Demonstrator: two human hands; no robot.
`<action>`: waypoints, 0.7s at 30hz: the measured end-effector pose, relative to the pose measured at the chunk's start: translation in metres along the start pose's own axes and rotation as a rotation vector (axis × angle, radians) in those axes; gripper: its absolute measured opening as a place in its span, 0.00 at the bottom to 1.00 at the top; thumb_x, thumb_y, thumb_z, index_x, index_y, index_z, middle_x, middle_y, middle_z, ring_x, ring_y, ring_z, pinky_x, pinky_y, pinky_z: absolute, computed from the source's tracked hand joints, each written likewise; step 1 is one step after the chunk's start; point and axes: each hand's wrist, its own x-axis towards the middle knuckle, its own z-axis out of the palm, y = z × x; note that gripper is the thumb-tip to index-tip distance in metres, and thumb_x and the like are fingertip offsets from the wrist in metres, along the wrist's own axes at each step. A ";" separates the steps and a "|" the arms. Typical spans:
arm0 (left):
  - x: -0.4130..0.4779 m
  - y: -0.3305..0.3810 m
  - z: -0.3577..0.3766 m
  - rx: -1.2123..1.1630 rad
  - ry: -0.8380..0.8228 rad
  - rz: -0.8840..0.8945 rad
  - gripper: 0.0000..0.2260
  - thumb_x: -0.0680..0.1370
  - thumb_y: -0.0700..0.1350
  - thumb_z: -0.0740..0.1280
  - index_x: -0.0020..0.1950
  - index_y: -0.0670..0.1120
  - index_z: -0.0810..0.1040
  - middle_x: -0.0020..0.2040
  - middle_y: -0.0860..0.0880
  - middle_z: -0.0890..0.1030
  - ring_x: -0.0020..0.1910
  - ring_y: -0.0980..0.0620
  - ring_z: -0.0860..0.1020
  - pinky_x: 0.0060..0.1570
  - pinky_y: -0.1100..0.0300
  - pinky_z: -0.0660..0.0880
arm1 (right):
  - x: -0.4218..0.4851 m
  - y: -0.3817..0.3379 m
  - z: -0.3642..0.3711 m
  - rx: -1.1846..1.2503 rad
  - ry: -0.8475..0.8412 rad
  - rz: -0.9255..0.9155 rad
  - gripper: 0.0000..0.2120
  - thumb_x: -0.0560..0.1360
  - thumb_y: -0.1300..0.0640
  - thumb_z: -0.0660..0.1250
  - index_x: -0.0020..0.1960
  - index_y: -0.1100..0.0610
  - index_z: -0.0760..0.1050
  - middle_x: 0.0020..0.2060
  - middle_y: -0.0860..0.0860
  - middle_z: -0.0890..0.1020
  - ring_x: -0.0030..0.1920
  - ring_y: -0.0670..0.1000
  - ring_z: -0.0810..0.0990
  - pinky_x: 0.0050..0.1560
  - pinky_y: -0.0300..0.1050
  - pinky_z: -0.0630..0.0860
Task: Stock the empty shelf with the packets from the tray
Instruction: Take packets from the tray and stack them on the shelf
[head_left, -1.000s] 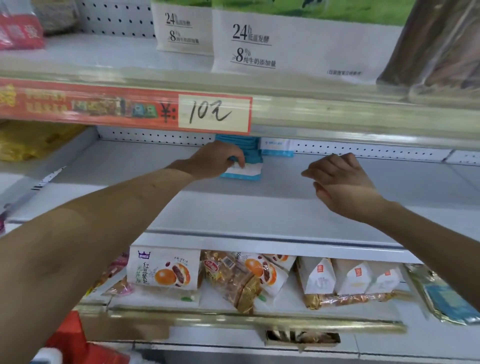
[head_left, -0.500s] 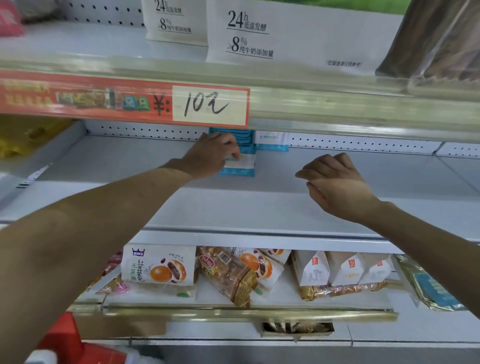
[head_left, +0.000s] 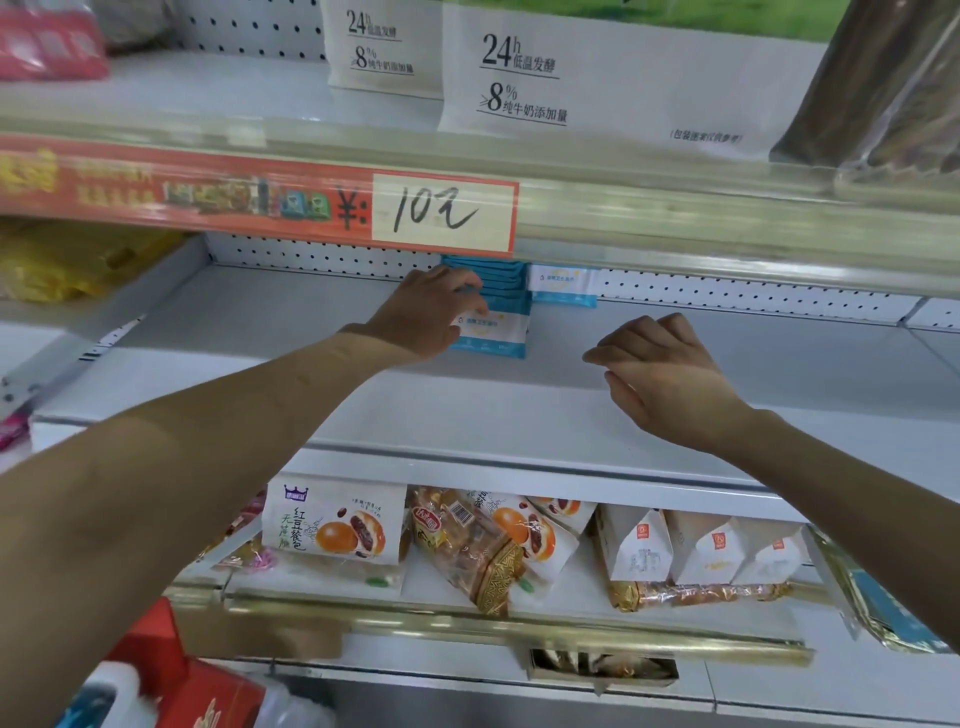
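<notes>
A row of blue-and-white packets (head_left: 496, 312) stands upright at the back of the white middle shelf (head_left: 291, 332), under the red price strip. My left hand (head_left: 426, 312) reaches in from the left and rests on the front packet, its fingers curled over that packet's top edge. One more blue-and-white packet (head_left: 563, 283) stands alone against the pegboard to the right of the row. My right hand (head_left: 660, 369) hovers above the shelf further right, fingers loosely curled and holding nothing. The tray is out of view.
The upper shelf edge with its red price strip (head_left: 260, 200) hangs low over the packets. Bread and pastry packs (head_left: 337, 525) fill the shelf below. A yellow bag (head_left: 67, 265) lies at far left. A red box (head_left: 171, 670) sits at lower left.
My left hand stays on the front packet of the row, shifting slightly. My right hand stays hovering to the right with little movement.
</notes>
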 end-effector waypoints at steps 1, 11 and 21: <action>-0.005 -0.001 -0.004 0.014 0.011 -0.013 0.20 0.76 0.41 0.69 0.67 0.52 0.77 0.73 0.50 0.70 0.71 0.45 0.68 0.67 0.44 0.67 | 0.004 -0.002 0.001 0.002 0.002 -0.015 0.15 0.80 0.59 0.61 0.63 0.53 0.80 0.54 0.50 0.82 0.55 0.58 0.79 0.53 0.55 0.69; -0.157 -0.035 -0.058 -0.114 0.073 -0.413 0.19 0.81 0.53 0.62 0.72 0.53 0.74 0.71 0.50 0.76 0.66 0.46 0.75 0.62 0.49 0.74 | 0.114 -0.079 0.028 0.220 -0.064 -0.210 0.15 0.78 0.56 0.64 0.65 0.53 0.77 0.57 0.50 0.79 0.55 0.58 0.76 0.52 0.53 0.68; -0.407 -0.016 -0.106 0.019 0.202 -0.899 0.15 0.82 0.47 0.66 0.68 0.48 0.77 0.61 0.48 0.79 0.53 0.48 0.79 0.45 0.57 0.70 | 0.224 -0.269 0.039 0.539 0.039 -0.595 0.12 0.81 0.54 0.63 0.63 0.54 0.76 0.55 0.50 0.79 0.51 0.55 0.77 0.51 0.54 0.71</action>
